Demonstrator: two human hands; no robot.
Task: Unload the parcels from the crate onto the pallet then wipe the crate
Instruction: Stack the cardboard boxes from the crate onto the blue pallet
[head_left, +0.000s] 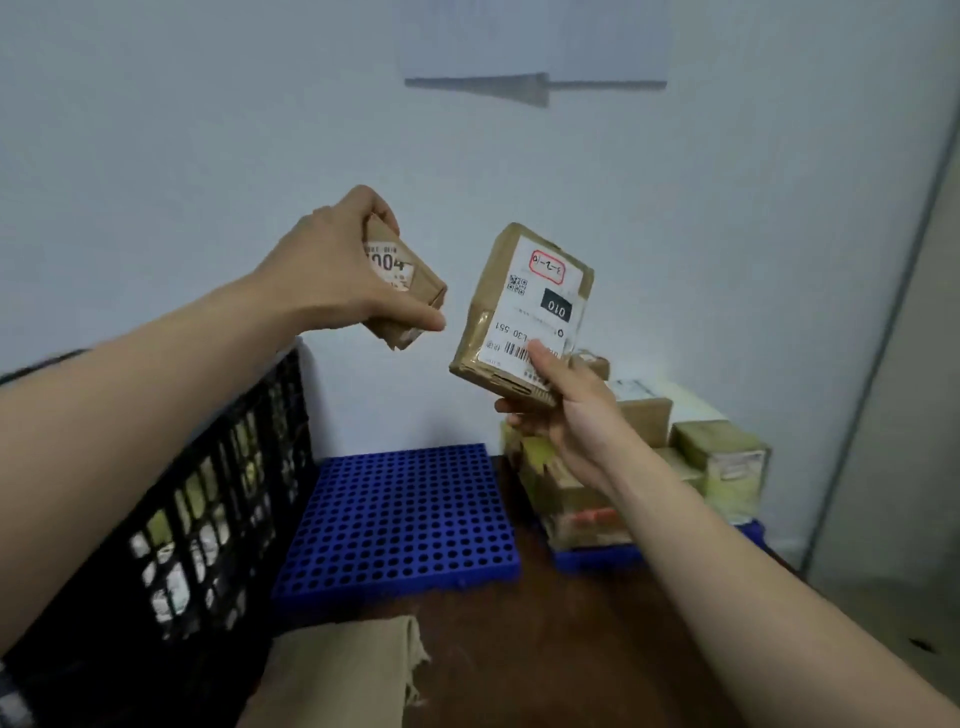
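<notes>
The left hand (332, 275) grips a small parcel (402, 283), the right hand (571, 423) a bigger parcel (524, 312), both above the blue pallet (400, 519). A stack of parcels (717, 462) sits at right; more show through the black crate (208, 493), so unloading looks partway done, wiping still ahead

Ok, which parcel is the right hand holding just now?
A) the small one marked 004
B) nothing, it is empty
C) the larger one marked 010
C: the right hand grips the larger parcel by its lower end, and its label reads 010 on black. The left hand holds the smaller parcel, marked 004.
</notes>
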